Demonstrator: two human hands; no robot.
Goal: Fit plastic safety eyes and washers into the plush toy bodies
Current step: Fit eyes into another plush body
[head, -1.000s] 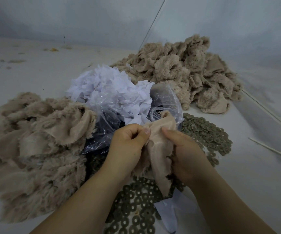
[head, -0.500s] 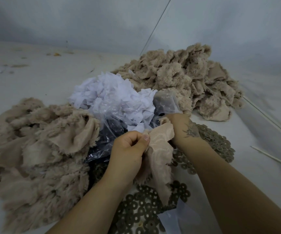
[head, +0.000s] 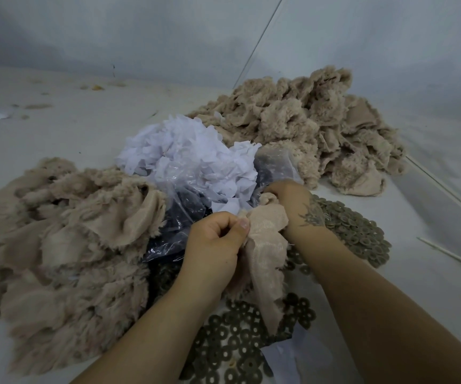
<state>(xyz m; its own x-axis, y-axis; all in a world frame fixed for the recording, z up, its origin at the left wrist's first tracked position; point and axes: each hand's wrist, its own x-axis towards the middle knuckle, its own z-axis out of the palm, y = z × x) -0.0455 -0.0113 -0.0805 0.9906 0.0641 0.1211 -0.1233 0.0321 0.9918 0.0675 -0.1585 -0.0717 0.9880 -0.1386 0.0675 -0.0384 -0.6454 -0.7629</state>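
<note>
My left hand (head: 215,239) pinches a beige plush body (head: 268,246), turned inside out, between thumb and curled fingers; the fabric hangs down over the washers. My right hand (head: 290,195) reaches forward past the plush body to the mouth of a clear plastic bag (head: 181,214) that holds small dark eyes. Its fingertips are hidden behind the fabric and the bag. Grey-green ring washers (head: 358,231) lie spread to the right and also under my forearms (head: 237,336).
A heap of beige plush bodies (head: 65,245) lies to the left and another heap (head: 307,128) at the back right. White paper scraps (head: 190,153) top the bag. Two thin white sticks (head: 451,254) lie at the right.
My right hand let go of the plush body and moved forward to the bag's mouth. My left hand kept its pinch on the fabric.
</note>
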